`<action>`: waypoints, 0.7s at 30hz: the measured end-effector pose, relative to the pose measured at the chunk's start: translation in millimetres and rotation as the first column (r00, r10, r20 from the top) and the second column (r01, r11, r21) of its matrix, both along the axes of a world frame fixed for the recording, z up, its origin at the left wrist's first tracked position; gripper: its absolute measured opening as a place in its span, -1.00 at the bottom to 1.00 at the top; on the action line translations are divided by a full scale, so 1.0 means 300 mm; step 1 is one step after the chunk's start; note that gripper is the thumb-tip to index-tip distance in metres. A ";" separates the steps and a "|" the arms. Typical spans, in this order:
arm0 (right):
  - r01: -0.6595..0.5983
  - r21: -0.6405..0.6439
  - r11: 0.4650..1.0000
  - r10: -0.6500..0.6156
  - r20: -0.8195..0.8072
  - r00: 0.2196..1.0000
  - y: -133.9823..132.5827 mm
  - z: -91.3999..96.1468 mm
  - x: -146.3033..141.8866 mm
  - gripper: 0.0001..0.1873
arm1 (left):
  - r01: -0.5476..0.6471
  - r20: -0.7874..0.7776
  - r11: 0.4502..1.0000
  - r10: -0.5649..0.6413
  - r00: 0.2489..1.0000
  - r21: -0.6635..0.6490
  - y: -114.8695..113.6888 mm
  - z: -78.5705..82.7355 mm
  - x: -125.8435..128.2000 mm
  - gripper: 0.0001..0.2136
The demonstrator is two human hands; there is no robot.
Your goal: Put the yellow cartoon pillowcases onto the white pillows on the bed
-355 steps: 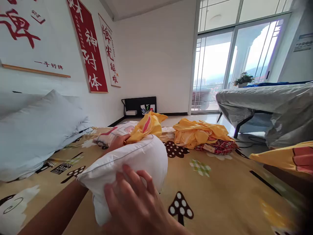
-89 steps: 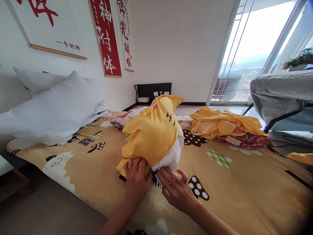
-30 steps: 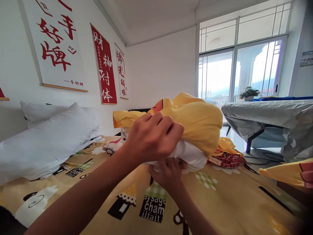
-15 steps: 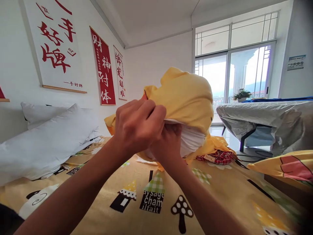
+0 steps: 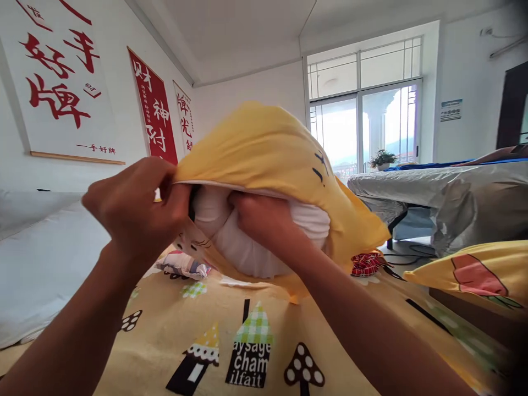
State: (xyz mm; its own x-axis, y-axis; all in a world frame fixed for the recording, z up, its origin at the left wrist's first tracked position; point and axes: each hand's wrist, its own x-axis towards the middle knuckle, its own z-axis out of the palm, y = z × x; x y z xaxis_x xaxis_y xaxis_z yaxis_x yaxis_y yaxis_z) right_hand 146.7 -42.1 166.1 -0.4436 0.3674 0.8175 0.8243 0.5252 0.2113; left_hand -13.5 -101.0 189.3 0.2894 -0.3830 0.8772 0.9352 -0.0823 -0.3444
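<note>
I hold a white pillow up in the air in front of me, mostly covered by a yellow pillowcase. My left hand is closed in a pinch on the open edge of the pillowcase at the left. My right hand presses into the white pillow at the case's opening, its fingers curled and partly hidden under the yellow cloth. Below lies a bed with a tan patterned sheet.
White pillows lie at the left by the wall with red and white banners. A small patterned pillow and red plaid cloth lie on the bed. Another yellow pillow sits at right. A grey covered table stands by the glass doors.
The pillow has come closer and higher. My hands have spread apart: the left has pulled the pillowcase edge leftward, the right pushes into the pillow at the opening.
</note>
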 end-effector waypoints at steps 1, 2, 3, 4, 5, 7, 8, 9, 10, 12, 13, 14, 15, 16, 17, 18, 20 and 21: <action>-0.041 0.055 0.998 0.041 0.012 0.999 0.006 0.008 0.000 -0.62 | 0.017 0.101 0.998 -0.010 0.995 -0.061 0.010 -0.013 -0.013 -0.83; -0.087 0.108 0.990 0.085 0.026 0.996 0.015 0.008 -0.004 -0.64 | 0.044 0.192 0.991 -0.020 0.981 -0.126 0.024 -0.032 -0.025 -0.84; -0.133 0.144 0.981 0.128 0.045 0.991 0.027 -0.003 -0.009 -0.66 | 0.076 0.268 0.979 -0.022 0.963 -0.190 0.042 -0.058 -0.038 -0.84; -0.172 0.154 0.973 0.163 0.071 0.984 0.041 -0.025 -0.015 -0.68 | 0.105 0.326 0.961 -0.016 0.945 -0.254 0.064 -0.092 -0.051 -0.85; -0.211 0.147 0.966 0.198 0.103 0.975 0.057 -0.060 -0.020 -0.71 | 0.124 0.371 0.938 0.005 0.929 -0.324 0.091 -0.133 -0.065 -0.85; -0.293 0.095 0.951 0.272 0.184 0.944 0.096 -0.166 -0.025 -0.77 | 0.128 0.406 0.868 0.089 0.910 -0.479 0.152 -0.238 -0.097 -0.82; -0.334 0.063 0.941 0.312 0.230 0.922 0.118 -0.233 -0.021 -0.79 | 0.118 0.400 0.826 0.137 0.906 -0.552 0.185 -0.298 -0.117 -0.80; -0.376 0.039 0.926 0.353 0.270 0.896 0.142 -0.305 -0.012 -0.79 | 0.093 0.365 0.776 0.184 0.913 -0.624 0.217 -0.358 -0.139 -0.79; -0.420 0.031 0.907 0.391 0.308 0.867 0.167 -0.378 0.003 -0.78 | 0.068 0.326 0.729 0.219 0.920 -0.682 0.247 -0.416 -0.163 -0.78; -0.473 0.031 0.881 0.441 0.308 0.843 0.225 -0.512 0.055 -0.66 | 0.037 0.270 0.657 0.257 0.928 -0.753 0.299 -0.516 -0.216 -0.76; -0.449 -0.016 0.893 0.436 0.271 0.858 0.258 -0.566 0.090 -0.59 | 0.038 0.252 0.619 0.262 0.932 -0.785 0.320 -0.555 -0.242 -0.76; -0.375 -0.107 0.921 0.390 0.213 0.896 0.293 -0.608 0.129 -0.54 | 0.047 0.243 0.581 0.265 0.933 -0.812 0.338 -0.586 -0.265 -0.75; -0.244 -0.233 0.941 0.282 0.147 0.948 0.330 -0.637 0.170 -0.51 | 0.062 0.243 0.545 0.267 0.933 -0.836 0.354 -0.610 -0.284 -0.75; -0.084 -0.367 0.927 0.127 0.094 0.987 0.369 -0.655 0.209 -0.50 | 0.080 0.251 0.514 0.271 0.929 -0.854 0.368 -0.628 -0.298 -0.75; 0.067 -0.481 0.874 -0.042 0.063 0.997 0.408 -0.664 0.244 -0.51 | 0.098 0.263 0.493 0.278 0.924 -0.865 0.379 -0.641 -0.307 -0.75; 0.192 -0.565 0.802 -0.197 0.052 0.979 0.445 -0.666 0.273 -0.53 | 0.111 0.279 0.484 0.289 0.916 -0.868 0.390 -0.651 -0.313 -0.75; 0.333 -0.639 0.693 -0.391 0.056 0.919 0.506 -0.659 0.308 -0.56 | 0.120 0.295 0.478 0.310 0.904 -0.870 0.405 -0.664 -0.318 -0.75; 0.364 -0.649 0.669 -0.427 0.066 0.902 0.527 -0.653 0.314 -0.55 | 0.113 0.289 0.471 0.319 0.903 -0.875 0.409 -0.669 -0.321 -0.75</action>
State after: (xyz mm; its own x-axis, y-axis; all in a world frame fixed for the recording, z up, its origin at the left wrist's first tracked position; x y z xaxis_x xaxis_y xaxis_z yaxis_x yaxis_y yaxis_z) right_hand 240.9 116.0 -29.8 -0.0763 0.9328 0.3522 0.9838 0.1280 -0.1258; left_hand -109.9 21.7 -11.4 -0.1466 0.6335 0.7597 0.9778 -0.0234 0.2082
